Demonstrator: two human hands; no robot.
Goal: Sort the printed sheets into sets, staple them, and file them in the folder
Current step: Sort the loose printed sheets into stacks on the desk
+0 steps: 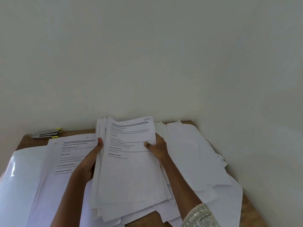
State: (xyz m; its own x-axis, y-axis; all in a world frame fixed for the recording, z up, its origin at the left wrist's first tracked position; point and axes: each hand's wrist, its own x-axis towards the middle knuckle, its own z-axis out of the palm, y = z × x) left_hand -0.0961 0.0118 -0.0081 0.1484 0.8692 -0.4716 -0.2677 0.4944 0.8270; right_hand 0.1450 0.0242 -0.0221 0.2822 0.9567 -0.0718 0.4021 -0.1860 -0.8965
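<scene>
I hold a thick stack of printed sheets [129,167] tilted up over the wooden table [26,140]. My left hand [91,161] grips the stack's left edge, thumb on top. My right hand [157,149] grips its right edge, thumb pressed on the top page. A printed sheet with headings [72,154] lies flat at the left, partly under my left arm. A glossy white folder [18,182] lies at the far left. A black stapler with yellow tips [45,134] rests at the table's back left edge.
Blank-looking white sheets [193,154] lie spread and overlapping on the right side of the table, reaching its right edge. A plain wall stands directly behind the table and along its right side. Bare wood shows at the front right corner [252,212].
</scene>
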